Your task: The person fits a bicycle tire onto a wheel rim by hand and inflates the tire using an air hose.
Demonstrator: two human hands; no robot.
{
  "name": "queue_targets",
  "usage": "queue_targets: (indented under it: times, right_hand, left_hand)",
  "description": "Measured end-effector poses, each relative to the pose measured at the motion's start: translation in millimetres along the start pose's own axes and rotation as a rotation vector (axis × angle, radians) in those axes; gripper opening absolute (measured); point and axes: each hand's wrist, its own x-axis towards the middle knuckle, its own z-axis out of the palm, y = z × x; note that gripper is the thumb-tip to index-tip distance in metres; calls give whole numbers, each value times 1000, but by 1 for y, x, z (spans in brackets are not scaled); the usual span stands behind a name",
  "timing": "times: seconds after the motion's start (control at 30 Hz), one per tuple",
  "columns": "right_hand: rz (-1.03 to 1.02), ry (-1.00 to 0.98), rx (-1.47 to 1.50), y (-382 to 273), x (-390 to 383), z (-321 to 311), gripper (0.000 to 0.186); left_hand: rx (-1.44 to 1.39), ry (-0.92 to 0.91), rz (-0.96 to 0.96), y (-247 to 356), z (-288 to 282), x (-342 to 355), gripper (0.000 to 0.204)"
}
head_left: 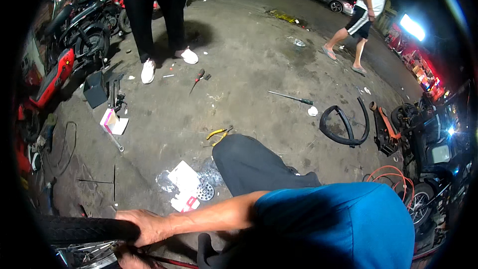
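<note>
At the lower left, a black treaded tire sits on a spoked wheel. My right hand is wrapped over the tire's right end, fingers on its far side. Just below it, my left hand is curled beside the rim. It is partly cut off by the lower edge, and what it holds is hidden. A red tube runs right from there. Past my right forearm, a round perforated metal disc lies by white paper packaging. Yellow-handled pliers rest beyond my knee.
A person stands ahead; another walks at right. On the ground lie a screwdriver, a long-shafted tool, a wrench, a black hose and an opened box. Motorbikes line the left; a scooter stands right.
</note>
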Motion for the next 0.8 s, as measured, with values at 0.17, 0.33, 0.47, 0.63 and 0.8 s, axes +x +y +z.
queue_targets:
  times: [0.17, 0.33, 0.47, 0.63, 0.8]
  right_hand:
    - [-11, -73, -18, 1, 5, -6, 50]
    - [94, -86, -5, 8, -3, -14, 43]
    - [223, -146, -17, 15, -10, -10, 53]
    - [172, -160, -27, 10, -3, -12, 65]
    - [237, -372, 70, 5, -1, -35, 64]
  left_hand:
    - [-277, 93, 194, -5, -4, -1, 41]
    - [55, 232, 127, -17, -15, 23, 15]
    - [-4, 196, 14, -20, -25, 26, 8]
    - [-99, 167, -15, 1, -12, 21, 5]
    - [-178, 107, -86, 7, -13, 26, 5]
